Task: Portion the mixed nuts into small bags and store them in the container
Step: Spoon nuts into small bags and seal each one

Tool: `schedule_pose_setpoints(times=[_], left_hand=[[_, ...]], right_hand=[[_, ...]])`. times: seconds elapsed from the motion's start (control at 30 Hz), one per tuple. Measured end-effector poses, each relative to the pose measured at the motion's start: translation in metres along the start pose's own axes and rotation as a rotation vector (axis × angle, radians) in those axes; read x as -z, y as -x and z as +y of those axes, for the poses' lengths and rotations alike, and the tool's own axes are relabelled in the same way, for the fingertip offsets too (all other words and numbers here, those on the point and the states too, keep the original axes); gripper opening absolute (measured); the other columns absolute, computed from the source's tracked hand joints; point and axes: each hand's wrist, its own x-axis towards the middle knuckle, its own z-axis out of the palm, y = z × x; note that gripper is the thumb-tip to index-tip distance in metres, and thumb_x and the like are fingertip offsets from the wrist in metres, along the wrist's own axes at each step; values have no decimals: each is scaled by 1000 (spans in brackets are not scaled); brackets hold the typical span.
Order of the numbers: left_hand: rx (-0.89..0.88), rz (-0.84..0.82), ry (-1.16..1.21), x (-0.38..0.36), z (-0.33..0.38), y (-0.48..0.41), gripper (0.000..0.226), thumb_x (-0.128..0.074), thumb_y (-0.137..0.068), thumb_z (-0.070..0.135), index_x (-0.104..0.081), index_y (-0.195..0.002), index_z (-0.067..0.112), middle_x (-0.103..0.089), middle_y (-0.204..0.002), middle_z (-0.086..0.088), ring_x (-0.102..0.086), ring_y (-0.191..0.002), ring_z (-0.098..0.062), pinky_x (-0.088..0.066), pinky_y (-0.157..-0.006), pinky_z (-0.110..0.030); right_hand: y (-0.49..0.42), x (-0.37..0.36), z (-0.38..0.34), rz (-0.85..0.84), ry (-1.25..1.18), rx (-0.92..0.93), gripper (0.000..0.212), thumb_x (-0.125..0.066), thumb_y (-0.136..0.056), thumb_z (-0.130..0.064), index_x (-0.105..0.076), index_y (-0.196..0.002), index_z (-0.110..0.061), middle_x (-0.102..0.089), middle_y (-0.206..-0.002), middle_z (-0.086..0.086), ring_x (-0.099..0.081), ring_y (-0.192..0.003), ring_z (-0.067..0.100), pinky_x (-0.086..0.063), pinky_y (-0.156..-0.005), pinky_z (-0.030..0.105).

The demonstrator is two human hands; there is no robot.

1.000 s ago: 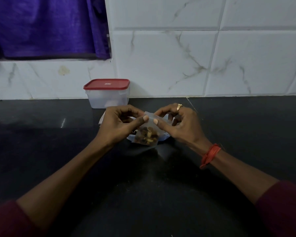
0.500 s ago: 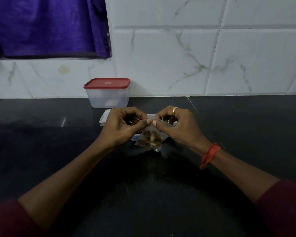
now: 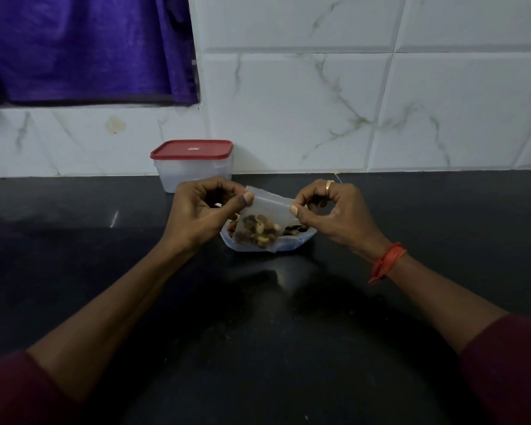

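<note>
A small clear bag (image 3: 265, 220) with mixed nuts in its lower half hangs tilted between my hands. My left hand (image 3: 201, 214) pinches its top left corner with thumb and fingers. My right hand (image 3: 334, 214) pinches the top right corner. Under the bag a pale blue dish (image 3: 295, 243) of loose nuts sits on the black counter, mostly hidden by the bag. A clear plastic container (image 3: 193, 165) with a red lid on stands against the wall behind my left hand.
The black counter (image 3: 74, 240) stretches left and right of my hands. White marble-look tiles (image 3: 380, 102) form the back wall. A purple curtain (image 3: 83, 47) hangs at the upper left.
My hands have drawn apart along the bag's top edge, stretching it wide. The bag sits a little higher, and the blue dish shows below it.
</note>
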Motion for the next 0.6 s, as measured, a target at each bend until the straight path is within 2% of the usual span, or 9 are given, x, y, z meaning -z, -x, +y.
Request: schedule_pose_setpoints(times=[0.1, 0.17, 0.27, 0.33, 0.43, 0.5, 0.6], left_hand=[[68, 90, 111, 3, 3, -2, 13, -74, -80, 21, -72, -85, 9, -74, -79, 0, -68, -69, -14, -58, -62, -30], [146, 190, 241, 8, 4, -7, 17, -74, -78, 22, -71, -86, 8, -73, -78, -1, -66, -66, -15, -58, -60, -31], [197, 177, 277, 8, 1, -7, 19, -73, -79, 22, -71, -89, 6, -73, -81, -5, -67, -71, -19, -60, -66, -34], [208, 142, 251, 2, 0, -3, 15, -71, -82, 17, -71, -91, 5, -74, -82, -5, -69, -73, -20, -61, -68, -33], [203, 145, 251, -6, 0, -1, 8, -69, -87, 9, -70, -92, 4, -74, -80, -2, -69, -67, -15, -59, -62, -27], [225, 176, 308, -8, 1, -1, 4, -66, -89, 6, -68, -93, 4, -74, -77, 0, -69, -64, -13, -58, -59, -25], [261, 211, 370, -10, 0, 0, 6, -64, -92, 6, -67, -96, 4, -74, -78, 0, -70, -65, -15, -58, -60, -25]], right_hand=[[0, 7, 6, 19, -17, -14, 9, -76, -80, -27, -72, -80, -19, -70, -74, -5, -59, -65, 6, -46, -65, 20], [-2, 13, 11, 59, -53, -44, 8, -77, -84, -24, -72, -83, -18, -71, -78, -6, -63, -68, 6, -50, -66, 23], [-1, 10, 5, 24, -101, -110, 24, -77, -81, -41, -73, -98, -26, -74, -91, -4, -71, -73, 21, -59, -68, 37], [2, -2, -4, -68, -57, -121, 39, -80, -74, -49, -69, -108, -32, -74, -97, -9, -72, -79, 15, -60, -69, 33], [7, -16, -15, -124, 27, -108, 53, -82, -71, -56, -71, -114, -28, -73, -93, -13, -70, -78, 5, -57, -68, 21], [9, -18, -18, -130, 91, -91, 51, -80, -70, -57, -74, -110, -24, -74, -85, -12, -69, -74, 3, -56, -66, 19], [9, -19, -18, -111, 129, -100, 37, -83, -76, -43, -78, -104, -20, -76, -82, -8, -70, -73, 2, -58, -68, 20]])
